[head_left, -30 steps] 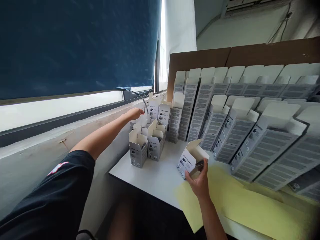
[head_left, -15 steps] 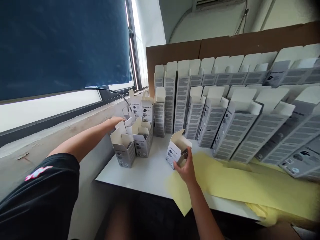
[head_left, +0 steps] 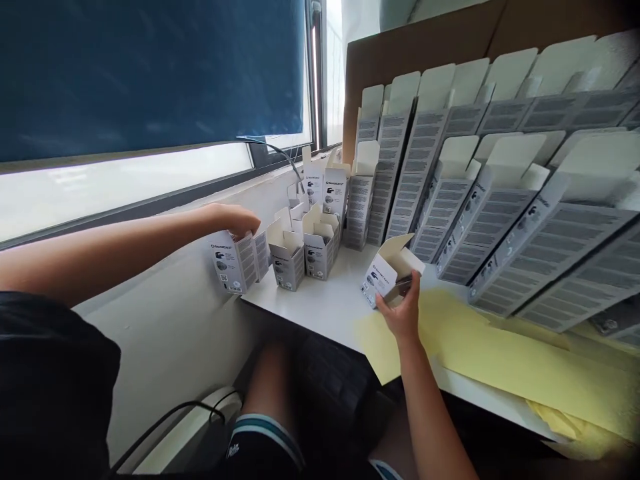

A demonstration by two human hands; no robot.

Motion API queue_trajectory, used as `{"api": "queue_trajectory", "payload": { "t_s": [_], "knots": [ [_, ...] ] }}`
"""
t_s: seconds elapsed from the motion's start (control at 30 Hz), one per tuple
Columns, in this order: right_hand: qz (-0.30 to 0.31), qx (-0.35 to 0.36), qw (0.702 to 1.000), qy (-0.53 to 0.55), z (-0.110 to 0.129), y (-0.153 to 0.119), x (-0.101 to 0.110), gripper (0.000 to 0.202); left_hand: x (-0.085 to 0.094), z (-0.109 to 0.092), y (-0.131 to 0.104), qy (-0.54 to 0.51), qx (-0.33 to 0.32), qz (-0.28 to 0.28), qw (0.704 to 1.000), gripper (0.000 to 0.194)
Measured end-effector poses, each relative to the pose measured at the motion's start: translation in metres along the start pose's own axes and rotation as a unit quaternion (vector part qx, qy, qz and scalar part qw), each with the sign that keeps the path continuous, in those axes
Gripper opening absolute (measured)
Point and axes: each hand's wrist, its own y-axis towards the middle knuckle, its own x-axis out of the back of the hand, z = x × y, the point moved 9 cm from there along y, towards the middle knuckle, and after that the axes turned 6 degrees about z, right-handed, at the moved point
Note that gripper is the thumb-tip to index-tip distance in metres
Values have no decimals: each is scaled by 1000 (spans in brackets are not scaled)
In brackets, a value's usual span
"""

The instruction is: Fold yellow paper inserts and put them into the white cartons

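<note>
My left hand [head_left: 241, 219] is closed on the top of a grey and white carton [head_left: 231, 267], which hangs by the wall at the table's left corner; its fingertips are partly hidden. A second narrow carton face [head_left: 261, 255] shows right beside it. My right hand [head_left: 403, 313] grips a small open-topped carton [head_left: 381, 279], tilted, with its flap up, near the table's middle. Between the hands stand two small open cartons, one in front [head_left: 287, 263] and one behind it to the right [head_left: 320, 250], with something dark inside.
Rows of taller open cartons [head_left: 425, 153] stand at the back right before a brown cardboard sheet [head_left: 425, 50]. Yellow paper [head_left: 500, 353] covers the white table's [head_left: 320, 310] right front. A wall and window [head_left: 150, 180] border the left. A cable [head_left: 165, 420] hangs below.
My left hand has come from behind the small cartons toward me, bringing a carton out to the table's left corner. My right hand still holds its tilted carton. The view has turned left and down.
</note>
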Motion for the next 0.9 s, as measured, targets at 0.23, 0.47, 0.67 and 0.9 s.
{"api": "queue_trajectory", "payload": {
  "t_s": [0.23, 0.47, 0.67, 0.9],
  "knots": [
    [3, -6, 1000, 16, -4, 1, 0, 105, -17, -29, -87, 55, 81, 181, 979, 26],
    [-3, -23, 999, 36, -5, 0, 2, 107, -34, -142, -130, 165, -213, 131, 954, 22],
    [-5, -34, 998, 58, -9, -2, 0, 110, -38, -198, -82, 266, -274, 25, 924, 24],
    [-11, -51, 997, 55, -12, -4, 1, 109, -56, -216, 6, 280, -233, -3, 931, 25]
  ]
}}
